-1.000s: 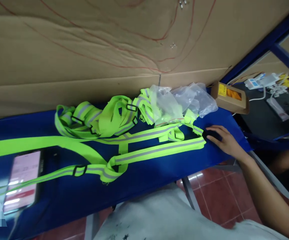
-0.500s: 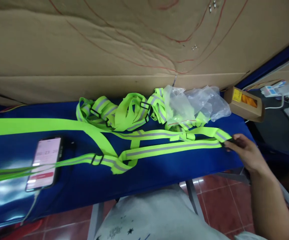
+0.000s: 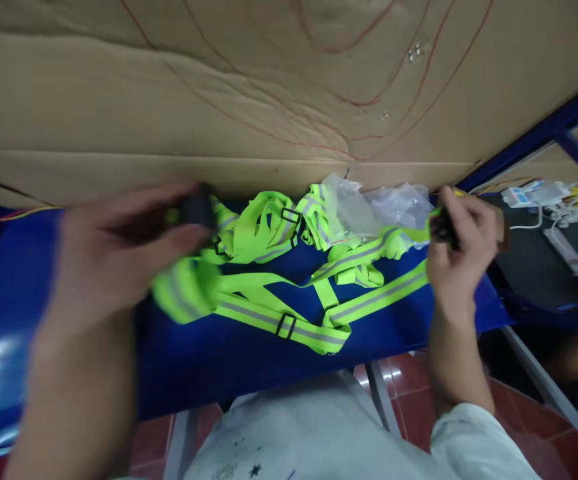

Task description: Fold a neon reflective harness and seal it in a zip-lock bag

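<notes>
A neon-green reflective strap harness (image 3: 289,319) with grey stripes and black buckles hangs between my two hands over the blue table (image 3: 249,363). My left hand (image 3: 113,250), blurred by motion, is closed on one end of the harness, a dark buckle at its fingertips. On the right, my right hand (image 3: 456,250) is lifted and closed on the other end, pinching a black buckle. More green straps (image 3: 263,230) lie heaped behind, at the back of the table.
Clear plastic bags (image 3: 379,210) rest on the heap at the back right. A large cardboard sheet (image 3: 249,87) stands as a wall behind the table. Power strips and white cables (image 3: 553,207) lie on a dark surface at the far right. Red floor tiles show below.
My left hand has come into view holding one end of the harness. My right hand has lifted the other end off the table. The phone seen earlier is now out of sight.
</notes>
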Demonstrator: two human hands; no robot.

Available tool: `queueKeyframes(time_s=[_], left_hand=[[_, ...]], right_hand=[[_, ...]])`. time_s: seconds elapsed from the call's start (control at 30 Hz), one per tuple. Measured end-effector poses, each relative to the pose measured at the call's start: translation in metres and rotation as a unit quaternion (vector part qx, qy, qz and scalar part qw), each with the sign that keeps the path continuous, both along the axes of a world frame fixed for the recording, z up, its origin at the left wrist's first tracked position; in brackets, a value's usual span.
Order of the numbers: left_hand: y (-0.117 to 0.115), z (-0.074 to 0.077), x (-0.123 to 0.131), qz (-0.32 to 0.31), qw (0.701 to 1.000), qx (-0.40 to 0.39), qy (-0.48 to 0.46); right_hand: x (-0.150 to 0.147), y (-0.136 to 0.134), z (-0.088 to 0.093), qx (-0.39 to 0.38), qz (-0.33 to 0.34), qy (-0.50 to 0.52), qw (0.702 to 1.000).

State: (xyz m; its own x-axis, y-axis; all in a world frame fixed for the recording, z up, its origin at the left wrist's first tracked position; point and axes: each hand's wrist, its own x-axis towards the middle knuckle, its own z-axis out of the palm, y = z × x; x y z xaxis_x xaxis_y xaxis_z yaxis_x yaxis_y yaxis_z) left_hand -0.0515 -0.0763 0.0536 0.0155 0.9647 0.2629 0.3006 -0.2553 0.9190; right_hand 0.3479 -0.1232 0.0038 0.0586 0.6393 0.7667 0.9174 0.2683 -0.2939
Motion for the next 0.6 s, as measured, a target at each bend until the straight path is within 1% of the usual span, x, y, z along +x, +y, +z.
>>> queueKeyframes(time_s=[0.03,0.1,0.17,0.23,0.3,0.37,0.5,0.6], left_hand=[[0.003,-0.002,0.013,-0.03,0.999,0.002,0.018],[0.009,-0.003,0.041,-0.104,0.992,-0.005,0.071],[0.014,-0.002,0.064,-0.125,0.99,-0.001,0.065],[0.019,-0.001,0.075,-0.149,0.988,-0.011,0.023],[0.022,-0.001,0.074,-0.18,0.983,-0.034,-0.017],[0.025,-0.003,0.067,-0.203,0.977,-0.056,-0.038],[0.029,-0.009,0.06,-0.196,0.974,-0.085,-0.076],[0.031,-0.011,0.062,-0.175,0.98,-0.08,-0.058]], right_hand=[[-0.021,0.008,0.012,0.013,0.027,-0.039,0.999],[-0.061,0.023,0.03,0.016,0.079,-0.078,0.994],[-0.095,0.035,0.04,-0.002,0.118,-0.091,0.989],[-0.117,0.043,0.044,-0.019,0.151,-0.101,0.983],[-0.127,0.05,0.043,-0.021,0.168,-0.1,0.98],[-0.128,0.055,0.041,-0.014,0.169,-0.09,0.981],[-0.128,0.058,0.035,-0.025,0.143,-0.089,0.985],[-0.134,0.059,0.03,-0.044,0.127,-0.091,0.987]])
